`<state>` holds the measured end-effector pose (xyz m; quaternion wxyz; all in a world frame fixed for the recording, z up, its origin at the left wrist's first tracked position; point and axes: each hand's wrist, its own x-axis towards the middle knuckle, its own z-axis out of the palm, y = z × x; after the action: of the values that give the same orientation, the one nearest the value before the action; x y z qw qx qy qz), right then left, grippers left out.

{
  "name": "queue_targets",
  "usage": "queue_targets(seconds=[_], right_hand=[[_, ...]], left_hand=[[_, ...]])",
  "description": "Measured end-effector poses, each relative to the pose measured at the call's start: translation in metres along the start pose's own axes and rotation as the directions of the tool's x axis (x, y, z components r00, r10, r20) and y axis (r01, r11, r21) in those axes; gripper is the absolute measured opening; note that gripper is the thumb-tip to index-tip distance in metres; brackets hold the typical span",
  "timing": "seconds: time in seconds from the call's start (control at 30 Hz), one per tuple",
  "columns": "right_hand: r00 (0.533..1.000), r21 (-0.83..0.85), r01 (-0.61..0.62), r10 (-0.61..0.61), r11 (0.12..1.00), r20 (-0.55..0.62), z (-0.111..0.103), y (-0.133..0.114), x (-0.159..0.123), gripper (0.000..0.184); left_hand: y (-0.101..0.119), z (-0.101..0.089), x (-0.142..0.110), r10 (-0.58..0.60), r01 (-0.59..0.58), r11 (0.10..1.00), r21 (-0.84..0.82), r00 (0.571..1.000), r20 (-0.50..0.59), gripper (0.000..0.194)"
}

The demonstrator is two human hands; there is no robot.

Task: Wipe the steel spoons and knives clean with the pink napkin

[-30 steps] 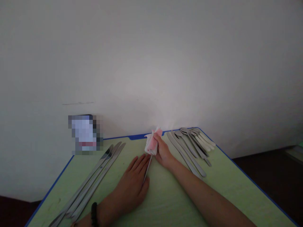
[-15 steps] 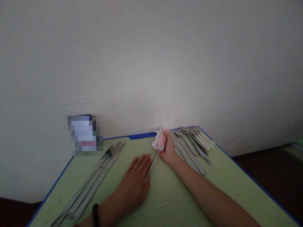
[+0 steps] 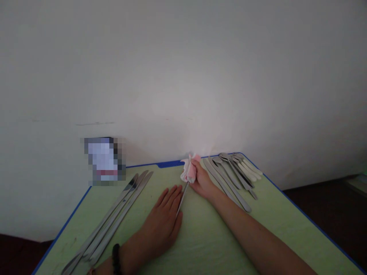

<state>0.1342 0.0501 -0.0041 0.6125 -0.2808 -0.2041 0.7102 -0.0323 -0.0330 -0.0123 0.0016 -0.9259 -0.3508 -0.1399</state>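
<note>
A thin metal table knife (image 3: 182, 198) is seen nearly edge-on, slanting between my two hands. My left hand (image 3: 163, 217) lies palm down on the table with its fingers stretched forward, pinning the knife's near end between thumb and palm side; that end is hidden. Around the knife's far end, my right hand (image 3: 202, 181) grips a crumpled pink-and-white cloth (image 3: 188, 170), which covers the tip. Left of my left hand lie several long table knives (image 3: 123, 214), side by side. Just right of my right hand are more knives (image 3: 226, 183) and metal spoons (image 3: 229, 160).
The green tabletop (image 3: 195, 244) has a blue rim and meets a pale wall (image 3: 183, 76). At the back left, a blurred phone-like device (image 3: 103, 158) leans on the wall. White-handled cutlery (image 3: 250, 170) lies near the right edge.
My right hand and the cloth have shifted slightly left along the knife's far end. My left hand stays nearly in place. The whole view has tilted a little.
</note>
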Motion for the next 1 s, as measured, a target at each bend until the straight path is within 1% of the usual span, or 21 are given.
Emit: queue_targets(seconds=[0.13, 0.27, 0.4, 0.5, 0.6, 0.7, 0.87, 1.0], right_hand=[[0.998, -0.035, -0.037, 0.039, 0.999, 0.052, 0.001, 0.003, -0.002, 0.024], [0.998, -0.043, -0.034, 0.036, 0.998, 0.051, 0.003, 0.003, -0.002, 0.022], [0.998, 0.011, -0.056, 0.056, 0.998, 0.005, 0.003, 0.001, -0.002, 0.019], [0.999, 0.055, -0.039, 0.041, 0.998, -0.031, 0.003, -0.001, -0.003, 0.019], [0.996, 0.062, -0.017, 0.022, 0.998, -0.087, 0.004, -0.002, -0.003, 0.015], [0.991, 0.053, -0.023, 0.029, 0.998, -0.129, 0.004, -0.002, -0.002, 0.012], [0.991, 0.016, -0.062, 0.063, 0.998, -0.120, 0.000, -0.003, -0.001, 0.009], [0.996, -0.043, -0.062, 0.059, 0.997, -0.069, -0.001, -0.002, -0.001, 0.009]], left_hand=[[0.000, 0.001, -0.001, -0.004, 0.004, 1.000, -0.016, 1.000, -0.019, 0.048], [0.001, -0.001, 0.000, 0.000, 0.000, 1.000, -0.016, 1.000, 0.013, 0.049], [0.001, -0.004, 0.001, -0.018, 0.019, 0.999, -0.032, 0.999, 0.033, 0.048], [0.002, -0.006, 0.002, -0.036, 0.038, 0.998, -0.050, 0.998, 0.042, 0.047], [0.003, -0.008, 0.003, -0.041, 0.045, 0.997, -0.056, 0.997, 0.072, 0.048], [0.004, -0.011, 0.003, -0.040, 0.046, 0.997, -0.061, 0.995, 0.091, 0.050], [0.005, -0.015, 0.004, -0.035, 0.042, 0.997, -0.066, 0.994, 0.100, 0.052], [0.006, -0.015, 0.004, -0.044, 0.050, 0.997, -0.061, 0.994, 0.101, 0.050]])
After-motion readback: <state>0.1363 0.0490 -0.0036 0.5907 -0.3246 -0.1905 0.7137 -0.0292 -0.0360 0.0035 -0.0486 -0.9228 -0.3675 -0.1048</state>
